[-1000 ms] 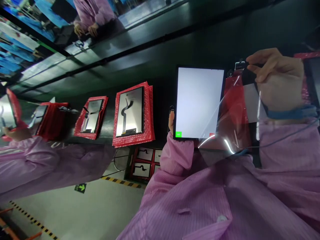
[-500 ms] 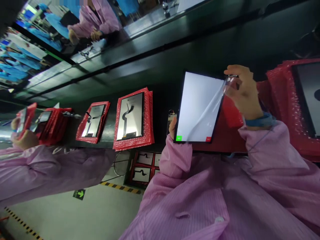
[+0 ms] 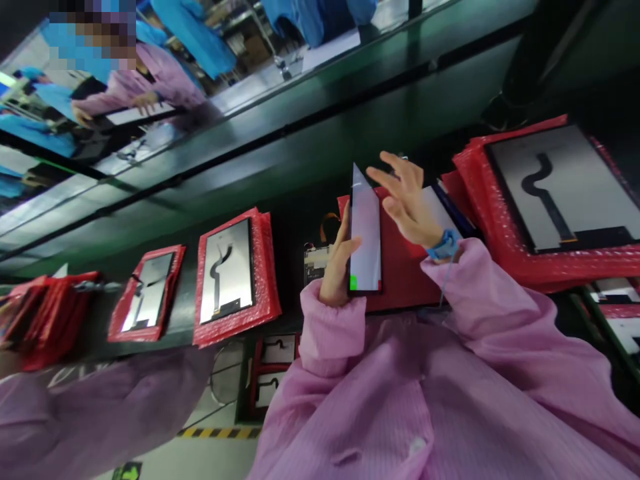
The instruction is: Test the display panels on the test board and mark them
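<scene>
My left hand point(image 3: 339, 261) grips a lit display panel point(image 3: 366, 247) by its left side, thumb over the front. Steeply tilted, the panel shows a narrow whitish face with a green square and a red patch at its lower corners. My right hand point(image 3: 409, 203), a blue band at its wrist, is open with fingers apart, just right of the panel's upper part. I see nothing in it. A dark red mat point(image 3: 403, 280) lies under both hands. Left of the panel, a small circuit board point(image 3: 315, 260) with an orange flex cable is partly covered by my left hand.
Display panels with black flex cables lie on red bubble-wrap bags: one stack point(image 3: 565, 187) at right, another point(image 3: 235, 273) and a smaller one point(image 3: 150, 290) at left. Further left are piled red bags point(image 3: 55, 320). A co-worker's sleeve point(image 3: 125, 407) reaches in at lower left. Green rails run behind.
My left hand has turned the panel from facing me to steeply tilted. My right hand has left the panel's upper right corner, where it pinched clear film, and opened. The view has shifted right.
</scene>
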